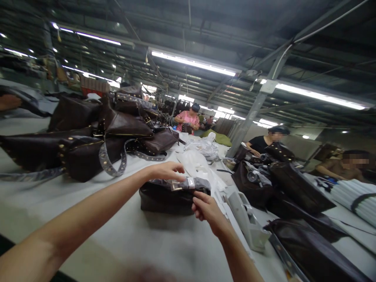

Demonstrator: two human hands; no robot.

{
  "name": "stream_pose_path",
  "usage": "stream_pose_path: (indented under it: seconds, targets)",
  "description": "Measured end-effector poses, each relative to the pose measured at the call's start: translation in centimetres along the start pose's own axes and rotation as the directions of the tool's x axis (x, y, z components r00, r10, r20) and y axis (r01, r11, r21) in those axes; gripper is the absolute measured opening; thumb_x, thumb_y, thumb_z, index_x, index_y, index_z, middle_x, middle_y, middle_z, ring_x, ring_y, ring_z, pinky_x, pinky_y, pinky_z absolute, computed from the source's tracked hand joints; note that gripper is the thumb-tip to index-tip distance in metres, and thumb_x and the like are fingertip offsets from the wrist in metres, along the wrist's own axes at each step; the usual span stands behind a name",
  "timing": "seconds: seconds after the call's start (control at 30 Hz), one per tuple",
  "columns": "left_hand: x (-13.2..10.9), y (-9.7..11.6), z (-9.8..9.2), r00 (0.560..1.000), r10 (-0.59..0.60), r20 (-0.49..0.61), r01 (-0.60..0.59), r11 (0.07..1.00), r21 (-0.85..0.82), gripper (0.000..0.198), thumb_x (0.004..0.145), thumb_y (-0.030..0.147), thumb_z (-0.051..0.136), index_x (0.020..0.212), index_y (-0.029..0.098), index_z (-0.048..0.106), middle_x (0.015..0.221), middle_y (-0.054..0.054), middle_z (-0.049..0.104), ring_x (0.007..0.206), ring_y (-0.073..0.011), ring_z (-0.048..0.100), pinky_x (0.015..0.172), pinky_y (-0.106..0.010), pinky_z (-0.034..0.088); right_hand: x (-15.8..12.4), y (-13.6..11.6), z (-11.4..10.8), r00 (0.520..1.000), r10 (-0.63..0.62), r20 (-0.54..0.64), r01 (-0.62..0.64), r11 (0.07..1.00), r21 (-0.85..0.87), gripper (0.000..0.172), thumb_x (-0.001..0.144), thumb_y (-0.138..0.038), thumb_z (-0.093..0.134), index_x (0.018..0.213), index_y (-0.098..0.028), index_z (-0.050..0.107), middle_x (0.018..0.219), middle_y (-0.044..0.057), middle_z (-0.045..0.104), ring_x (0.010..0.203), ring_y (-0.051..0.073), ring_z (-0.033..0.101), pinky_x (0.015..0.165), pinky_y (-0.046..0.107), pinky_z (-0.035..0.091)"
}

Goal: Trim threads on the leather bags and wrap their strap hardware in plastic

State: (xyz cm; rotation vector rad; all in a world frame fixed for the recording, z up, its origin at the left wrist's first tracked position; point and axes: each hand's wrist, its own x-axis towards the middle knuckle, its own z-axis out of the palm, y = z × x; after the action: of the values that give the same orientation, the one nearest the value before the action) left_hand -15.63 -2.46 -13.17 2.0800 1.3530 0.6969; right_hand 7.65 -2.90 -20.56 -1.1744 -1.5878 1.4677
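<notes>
A dark brown leather bag (169, 201) sits on the white table in front of me. Across its top lies a strap in clear wrapping with a metal buckle (177, 185) and a white tag (191, 182). My left hand (168, 171) hovers over the top, fingers stretched and apart, the fingertips close to the buckle. At the front right edge of the bag, my right hand (206, 207) has its thumb and forefinger pinched together, with the other fingers curled. Whatever small part lies between those fingertips is too blurred to name.
More brown bags (126, 123) are piled at the left, with wrapped straps hanging loose. A white tape dispenser (249, 221) stands at the right, near other bags (299, 184). White paper (202, 150) lies ahead. Several people work around the table; a post (246, 121) rises beyond.
</notes>
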Motion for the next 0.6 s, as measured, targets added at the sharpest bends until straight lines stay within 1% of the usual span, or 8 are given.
stream_pose_path:
  seconds: [0.07, 0.1, 0.17, 0.23, 0.3, 0.37, 0.5, 0.6]
  targets:
    - [-3.3, -0.3, -0.8, 0.998, 0.002, -0.067, 0.012, 0.979, 0.204, 0.067, 0.060, 0.046, 0.075, 0.119, 0.020, 0.060, 0.127, -0.011, 0.058, 0.121, -0.0320, 0.049, 0.105, -0.041, 0.033, -0.1, -0.3, -1.5, 0.959, -0.246, -0.140, 0.195, 0.932, -0.305, 0.029, 0.078, -0.042, 0.055, 0.092, -0.018, 0.063, 0.060, 0.001, 0.062, 0.047, 0.014, 0.054, 0.044, 0.025, 0.039]
    - [-5.0, -0.8, -0.9, 0.993, -0.008, -0.116, 0.042, 0.954, 0.296, 0.075, 0.057, 0.043, 0.077, 0.126, 0.021, 0.056, 0.135, -0.013, 0.053, 0.128, -0.0350, 0.042, 0.110, -0.047, 0.025, -0.1, -0.6, -2.1, 0.900, -0.402, -0.167, 0.287, 0.836, -0.468, 0.027, 0.081, -0.040, 0.053, 0.090, -0.018, 0.065, 0.068, 0.004, 0.066, 0.057, 0.018, 0.060, 0.054, 0.030, 0.046]
    - [-7.7, -2.2, -0.8, 0.972, -0.067, -0.224, 0.155, 0.903, 0.400, 0.088, 0.057, 0.040, 0.077, 0.137, 0.022, 0.046, 0.146, -0.016, 0.041, 0.137, -0.0393, 0.030, 0.112, -0.058, 0.012, 0.3, -1.5, -2.8, 0.756, -0.651, -0.068, 0.403, 0.545, -0.736, 0.027, 0.082, -0.034, 0.054, 0.101, -0.019, 0.067, 0.097, 0.011, 0.069, 0.089, 0.026, 0.064, 0.081, 0.039, 0.049]
    - [-9.4, -3.6, -0.3, 0.937, -0.156, -0.312, 0.274, 0.884, 0.379, 0.095, 0.059, 0.039, 0.075, 0.144, 0.021, 0.035, 0.150, -0.019, 0.033, 0.139, -0.0408, 0.025, 0.111, -0.062, 0.010, 1.2, -2.4, -2.7, 0.678, -0.722, 0.136, 0.443, 0.254, -0.860, 0.045, 0.079, -0.028, 0.058, 0.124, -0.019, 0.059, 0.129, 0.014, 0.058, 0.121, 0.032, 0.051, 0.100, 0.045, 0.038]
    - [-10.1, -4.6, 0.5, 0.914, -0.209, -0.347, 0.318, 0.901, 0.296, 0.097, 0.062, 0.041, 0.071, 0.147, 0.020, 0.029, 0.150, -0.019, 0.032, 0.139, -0.0392, 0.027, 0.111, -0.058, 0.017, 2.5, -3.0, -1.8, 0.679, -0.669, 0.301, 0.459, 0.067, -0.886, 0.061, 0.078, -0.027, 0.062, 0.137, -0.017, 0.047, 0.142, 0.016, 0.047, 0.133, 0.034, 0.037, 0.108, 0.048, 0.030]
    - [-9.9, -5.1, 1.5, 0.908, -0.214, -0.359, 0.306, 0.925, 0.224, 0.095, 0.065, 0.042, 0.069, 0.147, 0.018, 0.028, 0.149, -0.018, 0.034, 0.137, -0.0368, 0.031, 0.111, -0.052, 0.024, 3.9, -3.2, -0.5, 0.721, -0.574, 0.389, 0.462, -0.021, -0.887, 0.061, 0.081, -0.027, 0.062, 0.138, -0.015, 0.044, 0.134, 0.018, 0.053, 0.128, 0.034, 0.043, 0.104, 0.047, 0.033]
    - [-8.3, -5.4, 3.1, 0.855, -0.168, -0.492, 0.269, 0.952, 0.144, 0.079, 0.068, 0.039, 0.067, 0.139, 0.014, 0.042, 0.136, -0.017, 0.046, 0.127, -0.0329, 0.044, 0.109, -0.045, 0.032, 5.8, -2.7, 1.2, 0.812, -0.472, 0.343, 0.369, -0.042, -0.929, 0.031, 0.089, -0.028, 0.054, 0.117, -0.014, 0.056, 0.106, 0.016, 0.063, 0.096, 0.029, 0.059, 0.083, 0.038, 0.045]
    - [-7.2, -6.2, 3.8, 0.790, -0.128, -0.599, 0.214, 0.974, 0.074, 0.067, 0.070, 0.034, 0.063, 0.133, 0.014, 0.048, 0.131, -0.016, 0.051, 0.125, -0.0306, 0.046, 0.109, -0.042, 0.033, 6.2, -2.5, 0.8, 0.835, -0.453, 0.311, 0.368, 0.041, -0.929, 0.025, 0.091, -0.028, 0.051, 0.112, -0.016, 0.057, 0.103, 0.014, 0.063, 0.094, 0.027, 0.060, 0.081, 0.035, 0.045]
